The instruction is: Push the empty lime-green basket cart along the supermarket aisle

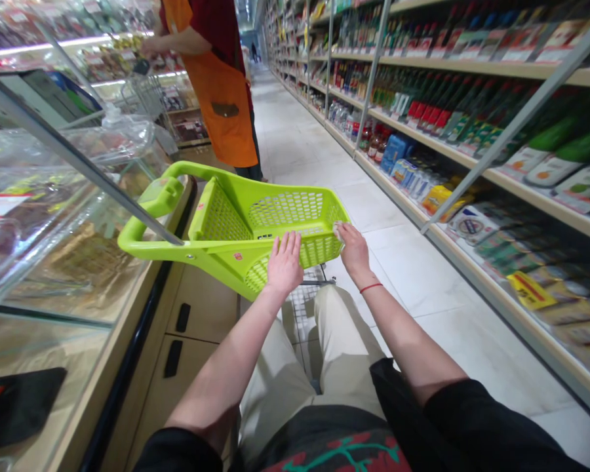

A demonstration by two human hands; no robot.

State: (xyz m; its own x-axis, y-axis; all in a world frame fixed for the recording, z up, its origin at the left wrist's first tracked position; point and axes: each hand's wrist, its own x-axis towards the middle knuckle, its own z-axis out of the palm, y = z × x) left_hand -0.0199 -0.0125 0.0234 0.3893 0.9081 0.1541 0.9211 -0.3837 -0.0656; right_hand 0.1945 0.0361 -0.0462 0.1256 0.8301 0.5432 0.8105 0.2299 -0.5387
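A lime-green plastic shopping cart (211,252) with perforated sides stands in front of me, its handle pointing left. My left hand (284,262) lies flat on the near rim of its basket, fingers stretched out and together. At the basket's right-hand corner, my right hand (354,252) has its fingers bent around a crumpled white wipe (338,231), pressed to the rim. A red string bracelet (371,287) circles that wrist. Dark lettering shows on the basket's inside, partly too small to read.
Shelves of bottles and packets (442,111) line the right side. Wooden display counters (196,311) with wrapped goods stand close on the left. A person in an orange apron (226,105) stands beyond the cart, near a wire trolley (145,98). Pale floor tiles (295,137) run down the aisle.
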